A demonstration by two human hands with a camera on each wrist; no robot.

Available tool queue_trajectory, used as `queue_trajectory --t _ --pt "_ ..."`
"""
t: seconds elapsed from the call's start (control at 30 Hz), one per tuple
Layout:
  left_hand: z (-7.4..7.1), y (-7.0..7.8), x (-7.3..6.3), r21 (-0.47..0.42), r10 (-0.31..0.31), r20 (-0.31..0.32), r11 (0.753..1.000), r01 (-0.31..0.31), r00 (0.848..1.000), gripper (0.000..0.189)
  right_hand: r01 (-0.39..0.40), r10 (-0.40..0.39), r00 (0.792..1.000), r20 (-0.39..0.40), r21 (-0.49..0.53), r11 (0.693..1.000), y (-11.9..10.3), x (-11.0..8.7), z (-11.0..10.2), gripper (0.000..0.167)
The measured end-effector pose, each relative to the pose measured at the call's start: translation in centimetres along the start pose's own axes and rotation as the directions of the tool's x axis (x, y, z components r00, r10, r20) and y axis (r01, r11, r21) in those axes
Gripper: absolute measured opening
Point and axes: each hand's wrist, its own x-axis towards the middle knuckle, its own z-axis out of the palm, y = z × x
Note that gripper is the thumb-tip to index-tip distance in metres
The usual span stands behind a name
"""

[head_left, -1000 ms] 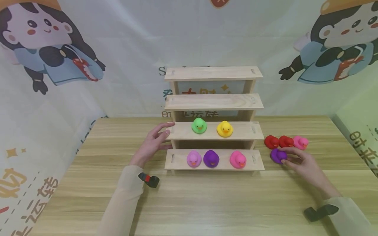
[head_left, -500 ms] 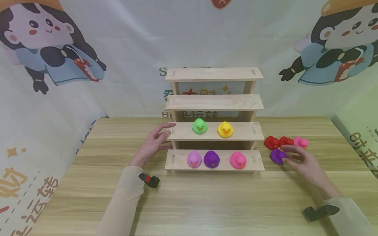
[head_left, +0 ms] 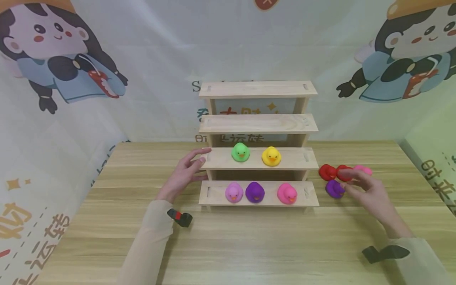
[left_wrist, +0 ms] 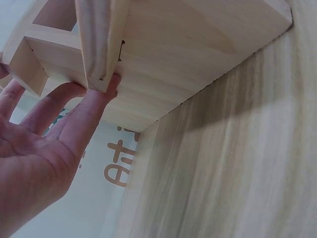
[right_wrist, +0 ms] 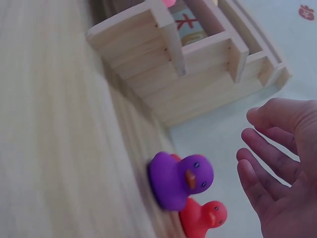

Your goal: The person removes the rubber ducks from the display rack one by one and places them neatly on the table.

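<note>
A wooden stepped shelf (head_left: 260,123) stands in the middle of the table. My left hand (head_left: 182,174) holds its left side at the second tier from the bottom, with fingers above and below the plank end, as the left wrist view shows. At the right, a purple rubber duck (head_left: 335,189) sits upright on the table. My right hand (head_left: 370,194) hovers just beside it, fingers spread and nothing between them; the right wrist view shows a gap between the fingertips and the purple duck (right_wrist: 173,181). Behind that duck are two red ducks (head_left: 327,172) and a pink duck (head_left: 363,170), partly hidden by my fingers.
A green duck (head_left: 240,152) and a yellow duck (head_left: 271,156) sit on the second tier from the bottom. The bottom tier carries a light purple duck (head_left: 234,192), a dark purple duck (head_left: 255,192) and a pink duck (head_left: 287,193). A printed cloth (head_left: 160,59) hangs behind the table.
My right hand has let go of the purple duck and drawn slightly up and to the right, leaving the duck in front of the red ones. The left hand has stayed on the shelf.
</note>
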Motion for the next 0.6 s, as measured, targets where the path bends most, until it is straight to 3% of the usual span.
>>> queue_trajectory --t 0.37,0.6 --pt "0.2 0.1 -0.1 0.000 0.000 -0.012 1.000 0.000 1.000 0.042 -0.028 0.029 0.999 -0.017 0.060 0.998 -1.6 0.8 0.4 0.034" --pt "0.1 0.0 0.0 -0.004 0.001 -0.008 1.000 -0.001 1.000 0.041 -0.058 0.058 0.998 0.007 0.128 0.990 -0.5 1.9 0.7 0.035"
